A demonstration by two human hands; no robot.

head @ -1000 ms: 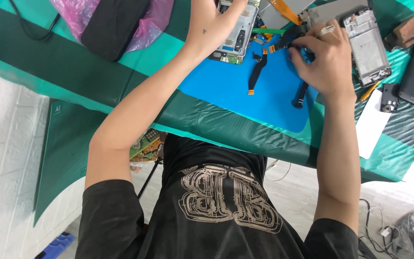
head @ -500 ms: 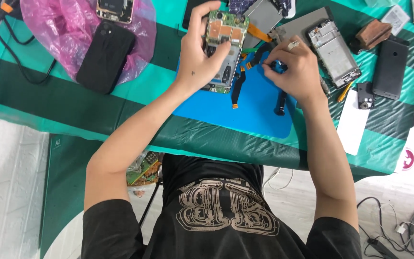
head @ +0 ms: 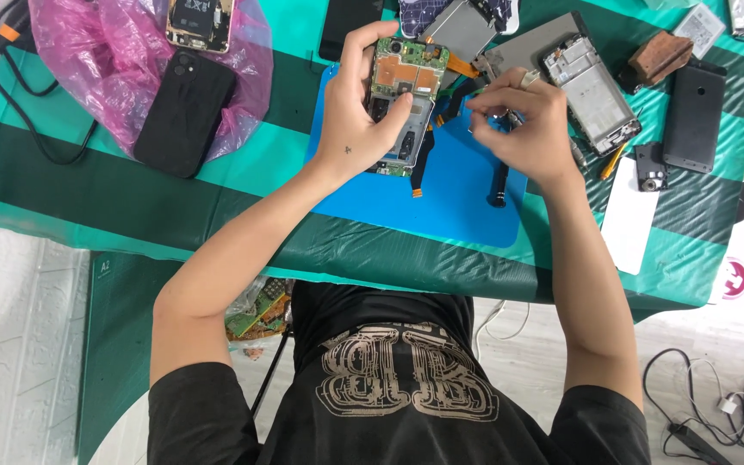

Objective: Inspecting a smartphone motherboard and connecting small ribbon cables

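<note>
An opened phone with its circuit board exposed is gripped in the left hand, fingers wrapped round its left edge and the thumb pressed on its face. It is held just above the top edge of a blue repair mat on the worktop, which is covered in a green striped cloth. A dark flex cable hangs from the phone down onto the mat. To the right of the phone, the right hand is closed in a pinch over something small; what is pinched cannot be made out.

Behind the phone, a grey phone frame is partly hidden by both hands. Right of the phone lie a bare phone chassis, a brown block, a dark phone face down and a white sheet. Left of the phone, a black phone rests on a pink plastic bag, with another opened phone above it and a black cable further left.

Compared with half a second ago, the phone is held at much the same spot over the mat, while the right hand has been raised from the mat towards the phone's right edge.
</note>
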